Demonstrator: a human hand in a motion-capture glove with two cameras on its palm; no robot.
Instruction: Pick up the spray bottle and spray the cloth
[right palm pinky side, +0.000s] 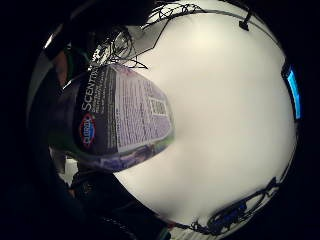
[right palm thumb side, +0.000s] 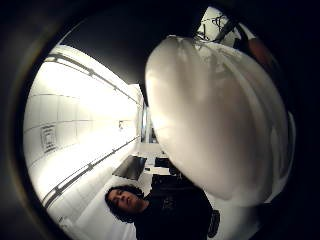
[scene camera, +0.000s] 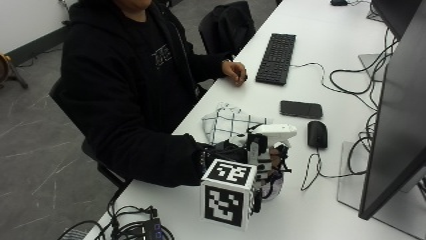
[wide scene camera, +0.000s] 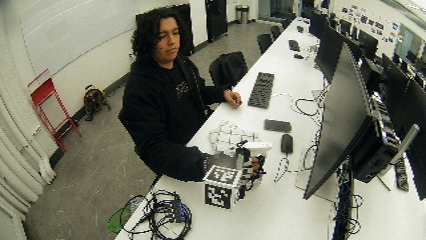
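Note:
In the outside view, a spray bottle (scene camera: 271, 136) with a white trigger head stands upright over the white table (scene camera: 313, 210). My gloved right hand (scene camera: 225, 152) grips its neck and body, fingers curled round it. The bottle's dark printed label (right palm pinky side: 120, 115) fills part of the little finger side palm view. Its white head (right palm thumb side: 215, 115) looms large in the thumb side view. The cloth (scene camera: 229, 122), white with a black grid, lies crumpled on the table just behind the bottle, near the table's edge. Whether the bottle's base touches the table is hidden.
A black phone (scene camera: 301, 109) and a black mouse (scene camera: 317, 134) lie beyond the cloth. A keyboard (scene camera: 276, 51) sits farther back, with the bare left hand (scene camera: 234, 71) resting beside it. A monitor (scene camera: 393, 125) stands at the right. Cables (scene camera: 133, 227) pile at the near corner.

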